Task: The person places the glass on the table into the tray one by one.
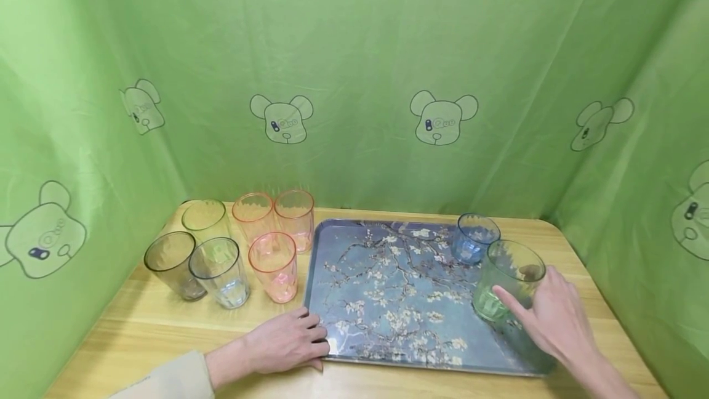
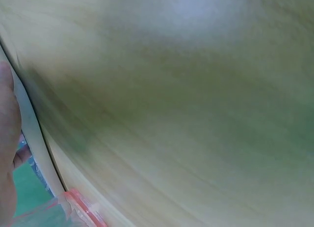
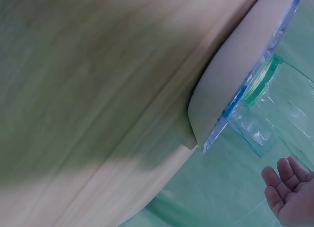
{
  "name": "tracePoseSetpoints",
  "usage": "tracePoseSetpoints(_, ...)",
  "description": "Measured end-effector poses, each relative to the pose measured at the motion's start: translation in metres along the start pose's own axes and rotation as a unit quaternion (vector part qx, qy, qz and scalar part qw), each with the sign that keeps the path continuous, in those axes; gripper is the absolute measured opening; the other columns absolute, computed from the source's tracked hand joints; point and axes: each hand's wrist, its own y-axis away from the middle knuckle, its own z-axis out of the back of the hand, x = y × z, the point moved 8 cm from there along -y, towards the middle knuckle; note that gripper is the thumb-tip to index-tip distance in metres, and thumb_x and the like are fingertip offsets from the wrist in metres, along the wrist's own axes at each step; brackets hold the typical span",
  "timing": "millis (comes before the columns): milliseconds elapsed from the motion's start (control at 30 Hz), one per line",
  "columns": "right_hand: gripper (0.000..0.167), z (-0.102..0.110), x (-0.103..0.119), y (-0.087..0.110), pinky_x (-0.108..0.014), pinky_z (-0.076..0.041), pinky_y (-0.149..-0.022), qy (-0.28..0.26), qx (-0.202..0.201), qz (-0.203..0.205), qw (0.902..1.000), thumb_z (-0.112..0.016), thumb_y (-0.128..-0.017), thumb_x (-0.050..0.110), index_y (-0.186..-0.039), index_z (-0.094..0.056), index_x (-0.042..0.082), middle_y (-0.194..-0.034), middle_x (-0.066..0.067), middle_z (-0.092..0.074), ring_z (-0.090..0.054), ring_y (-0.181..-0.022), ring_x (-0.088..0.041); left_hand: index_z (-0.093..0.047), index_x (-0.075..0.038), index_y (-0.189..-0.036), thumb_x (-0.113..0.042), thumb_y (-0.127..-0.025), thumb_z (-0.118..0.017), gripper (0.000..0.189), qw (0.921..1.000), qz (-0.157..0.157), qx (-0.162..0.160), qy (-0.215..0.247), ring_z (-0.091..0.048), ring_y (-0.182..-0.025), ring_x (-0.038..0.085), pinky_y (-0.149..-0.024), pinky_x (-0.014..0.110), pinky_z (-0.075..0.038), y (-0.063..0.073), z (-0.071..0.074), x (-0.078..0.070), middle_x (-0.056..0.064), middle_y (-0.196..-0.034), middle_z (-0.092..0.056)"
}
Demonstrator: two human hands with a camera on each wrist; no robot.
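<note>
The patterned blue tray (image 1: 388, 300) lies on the table, white blossoms printed across it. At its front left corner my left hand (image 1: 290, 338) grips the rim, fingers bent over the edge. A clear green glass (image 1: 490, 300) stands upright on the tray's right side. Beside that glass is my right hand (image 1: 559, 313), its thumb extended in front. The right wrist view shows the same hand (image 3: 294, 197) with loosely bent fingers, spread apart from the green glass (image 3: 289, 106). Just behind the green glass, a blue glass (image 1: 472, 248) stands on the tray.
Left of the tray stand several glasses: a grey one (image 1: 180, 270), a clear one (image 1: 224, 279), a yellow-green one (image 1: 206, 220), and three pink ones, the nearest pink glass (image 1: 275, 273) close to the tray. Green cloth (image 1: 354, 165) walls in the table's back and sides.
</note>
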Motion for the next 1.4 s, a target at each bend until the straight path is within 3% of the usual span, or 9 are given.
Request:
tracePoseSetpoints(167,0.063,-0.002,0.002,0.002,-0.067,-0.044,-0.086,0.009,0.004,0.011,0.9999,-0.070,-0.096,0.050,-0.057,-0.040,0.010,-0.105,-0.039,-0.059,-0.054,-0.077,-0.035,-0.059,-0.032,-0.095,-0.061,-0.106,-0.043,0.034,1.0000,-0.003,-0.001,-0.003,-0.054,-0.085,0.007,-0.078,0.023,-0.039,0.000,0.000,0.000,-0.016,-0.091,-0.060)
tracePoseSetpoints(467,0.067,-0.007,0.000,0.004,-0.070,-0.044,-0.090,0.015,0.014,0.010,0.9997,-0.068,-0.098,0.050,-0.053,-0.037,0.011,-0.114,-0.045,-0.057,-0.058,-0.084,-0.042,-0.059,-0.032,-0.097,-0.061,-0.106,-0.043,0.034,1.0000,-0.002,0.003,0.002,-0.055,-0.085,0.007,-0.078,0.023,-0.041,-0.001,-0.001,0.000,-0.016,-0.091,-0.061)
tracePoseSetpoints(1000,0.068,-0.008,-0.002,0.009,-0.063,-0.045,-0.085,0.018,-0.004,0.015,0.9997,-0.070,-0.096,0.050,-0.051,-0.037,0.013,-0.111,-0.040,-0.061,-0.058,-0.082,-0.040,-0.059,-0.032,-0.097,-0.060,-0.106,-0.043,0.033,0.9999,-0.003,0.009,0.004,-0.055,-0.085,0.007,-0.078,0.023,-0.041,0.001,-0.002,0.000,-0.016,-0.092,-0.061)
tracePoseSetpoints(1167,0.060,-0.007,-0.003,0.010,-0.064,-0.045,-0.085,0.010,-0.006,0.020,0.9997,-0.072,-0.095,0.048,-0.063,-0.058,0.000,-0.111,-0.037,-0.063,-0.060,-0.083,-0.039,-0.059,-0.032,-0.097,-0.060,-0.106,-0.043,0.034,1.0000,-0.003,0.007,0.001,-0.055,-0.085,0.007,-0.078,0.023,-0.040,0.000,-0.001,0.000,-0.017,-0.091,-0.061)
tracePoseSetpoints(1233,0.056,-0.006,-0.003,0.010,-0.064,-0.046,-0.084,0.002,-0.009,0.026,0.9996,-0.074,-0.095,0.045,-0.082,-0.067,-0.009,-0.111,-0.037,-0.064,-0.061,-0.082,-0.039,-0.059,-0.032,-0.097,-0.060,-0.106,-0.042,0.034,1.0000,-0.003,0.007,0.002,-0.055,-0.085,0.007,-0.078,0.023,-0.040,0.000,-0.001,0.000,-0.017,-0.091,-0.061)
tracePoseSetpoints(1400,0.063,-0.006,-0.003,0.013,-0.061,-0.047,-0.080,-0.005,-0.016,0.032,0.9993,-0.076,-0.093,0.044,-0.114,-0.066,-0.014,-0.110,-0.034,-0.067,-0.063,-0.080,-0.038,-0.059,-0.032,-0.097,-0.060,-0.106,-0.042,0.034,0.9999,-0.003,0.009,0.006,-0.055,-0.085,0.007,-0.078,0.023,-0.040,0.000,-0.001,0.000,-0.016,-0.091,-0.061)
